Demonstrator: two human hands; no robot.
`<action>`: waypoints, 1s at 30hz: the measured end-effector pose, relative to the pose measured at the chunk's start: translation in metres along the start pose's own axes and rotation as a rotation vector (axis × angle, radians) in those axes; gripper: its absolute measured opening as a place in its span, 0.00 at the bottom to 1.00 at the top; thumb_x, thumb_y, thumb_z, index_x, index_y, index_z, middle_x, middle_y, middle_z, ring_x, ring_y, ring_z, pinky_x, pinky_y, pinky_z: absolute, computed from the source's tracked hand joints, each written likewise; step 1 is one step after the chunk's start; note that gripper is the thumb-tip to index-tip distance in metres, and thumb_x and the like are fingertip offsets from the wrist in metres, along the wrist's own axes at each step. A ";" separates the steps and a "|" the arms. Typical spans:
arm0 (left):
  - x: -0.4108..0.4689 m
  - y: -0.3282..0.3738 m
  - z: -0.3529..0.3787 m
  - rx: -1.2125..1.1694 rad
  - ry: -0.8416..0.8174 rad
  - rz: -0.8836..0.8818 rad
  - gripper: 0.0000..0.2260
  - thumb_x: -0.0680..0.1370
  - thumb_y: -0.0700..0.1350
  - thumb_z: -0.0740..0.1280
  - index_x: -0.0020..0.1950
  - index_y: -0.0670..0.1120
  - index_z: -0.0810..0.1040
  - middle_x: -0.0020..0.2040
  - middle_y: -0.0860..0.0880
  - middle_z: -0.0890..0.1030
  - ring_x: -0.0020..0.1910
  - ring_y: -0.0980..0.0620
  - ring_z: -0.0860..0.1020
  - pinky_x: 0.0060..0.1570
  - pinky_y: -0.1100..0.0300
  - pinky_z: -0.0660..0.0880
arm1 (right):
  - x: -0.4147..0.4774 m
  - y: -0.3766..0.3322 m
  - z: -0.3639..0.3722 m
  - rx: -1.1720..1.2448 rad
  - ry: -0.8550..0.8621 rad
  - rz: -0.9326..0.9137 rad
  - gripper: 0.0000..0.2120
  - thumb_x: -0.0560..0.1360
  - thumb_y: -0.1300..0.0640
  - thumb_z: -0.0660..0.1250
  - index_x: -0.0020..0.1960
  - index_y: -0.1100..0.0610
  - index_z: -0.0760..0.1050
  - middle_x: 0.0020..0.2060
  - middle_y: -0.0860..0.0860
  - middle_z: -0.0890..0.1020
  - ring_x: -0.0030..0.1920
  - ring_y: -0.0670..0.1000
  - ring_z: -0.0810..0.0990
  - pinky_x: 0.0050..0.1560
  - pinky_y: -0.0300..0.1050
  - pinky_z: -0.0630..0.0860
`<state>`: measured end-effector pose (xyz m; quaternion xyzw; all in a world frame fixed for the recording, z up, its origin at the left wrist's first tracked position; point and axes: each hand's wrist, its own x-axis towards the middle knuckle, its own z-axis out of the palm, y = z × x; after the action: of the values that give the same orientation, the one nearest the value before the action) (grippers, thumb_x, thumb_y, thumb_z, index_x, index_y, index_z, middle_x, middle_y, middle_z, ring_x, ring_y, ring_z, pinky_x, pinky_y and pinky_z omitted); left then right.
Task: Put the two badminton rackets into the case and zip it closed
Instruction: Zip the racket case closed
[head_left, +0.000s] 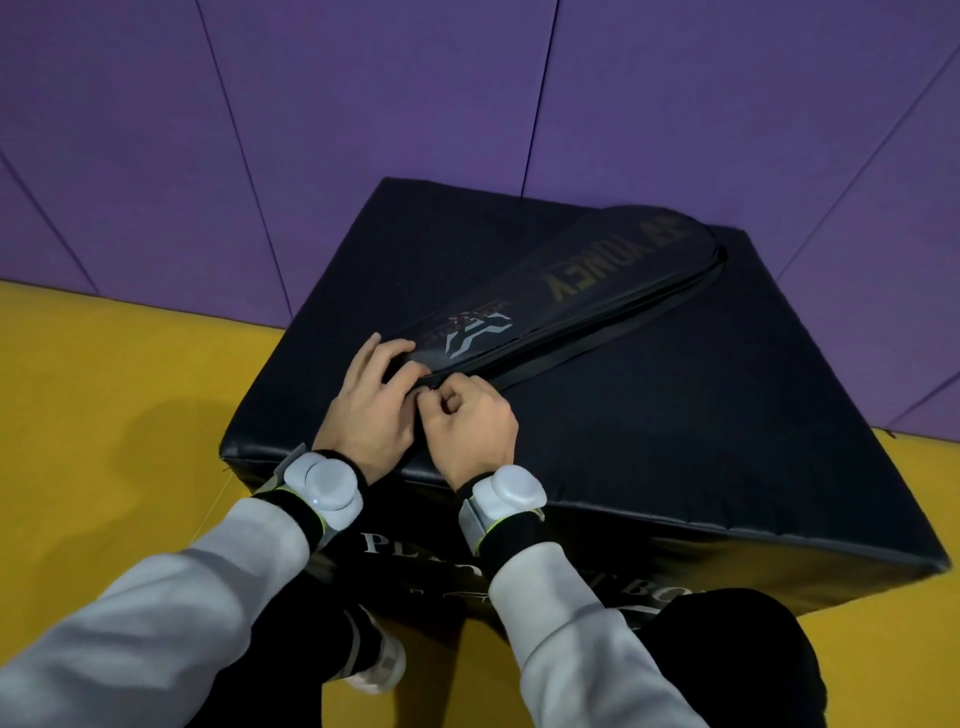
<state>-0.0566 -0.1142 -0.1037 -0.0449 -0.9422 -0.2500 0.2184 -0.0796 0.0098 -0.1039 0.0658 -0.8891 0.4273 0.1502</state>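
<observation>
A black racket case (582, 280) with gold lettering lies slantwise on a black padded box (675, 426), its wide end at the far right and its narrow end near me. My left hand (371, 405) presses down on the narrow end of the case. My right hand (470, 421) sits just beside it, fingers pinched at the zipper (431, 387) on the case's near edge. The zip line along the right side looks closed. No rackets are visible; whatever is inside the case is hidden.
The box stands on a yellow mat floor (104, 395) against a purple padded wall (363, 104). White lettering marks the box's front face (571, 577). My knees and one shoe (379, 665) are below, close to the box.
</observation>
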 end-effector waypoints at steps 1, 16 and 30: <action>0.001 0.001 0.001 0.018 -0.007 0.007 0.12 0.78 0.37 0.63 0.59 0.40 0.79 0.69 0.42 0.73 0.76 0.36 0.63 0.58 0.40 0.77 | 0.000 0.000 0.001 -0.022 -0.005 -0.010 0.12 0.72 0.50 0.68 0.34 0.55 0.72 0.32 0.48 0.74 0.34 0.50 0.72 0.35 0.45 0.71; -0.008 -0.022 -0.021 0.013 -0.057 0.036 0.03 0.81 0.37 0.63 0.54 0.39 0.73 0.69 0.43 0.72 0.79 0.41 0.60 0.65 0.48 0.72 | -0.003 -0.001 -0.002 -0.026 -0.010 -0.060 0.09 0.75 0.53 0.66 0.38 0.56 0.72 0.36 0.46 0.71 0.36 0.49 0.70 0.35 0.46 0.69; -0.016 -0.050 -0.043 0.186 0.058 0.057 0.09 0.77 0.30 0.64 0.57 0.37 0.76 0.62 0.38 0.78 0.71 0.35 0.71 0.70 0.37 0.67 | -0.005 0.005 -0.001 -0.059 -0.056 -0.143 0.10 0.78 0.53 0.64 0.42 0.55 0.80 0.37 0.48 0.77 0.40 0.49 0.76 0.37 0.44 0.73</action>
<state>-0.0348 -0.1785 -0.0993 -0.0440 -0.9530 -0.1564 0.2557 -0.0765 0.0137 -0.1090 0.1366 -0.8982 0.3870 0.1574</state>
